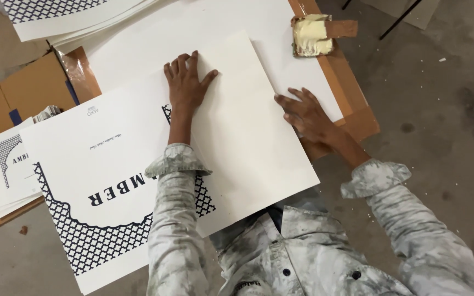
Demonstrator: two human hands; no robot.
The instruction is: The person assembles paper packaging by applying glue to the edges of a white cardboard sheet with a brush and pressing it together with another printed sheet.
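I see my left grip (pixel 186 82) pressed flat, fingers spread, on a folded-over white flap (pixel 242 131) of a large printed sheet (pixel 83 181) with a dark lattice border. My right grip (pixel 305 115) rests open at the flap's right edge. Under it lie more white sheets (pixel 281 66) on brown cardboard (pixel 352 104). A glue-smeared pad (pixel 311 35) sits at the cardboard's far end, on the grey floor (pixel 440 109)
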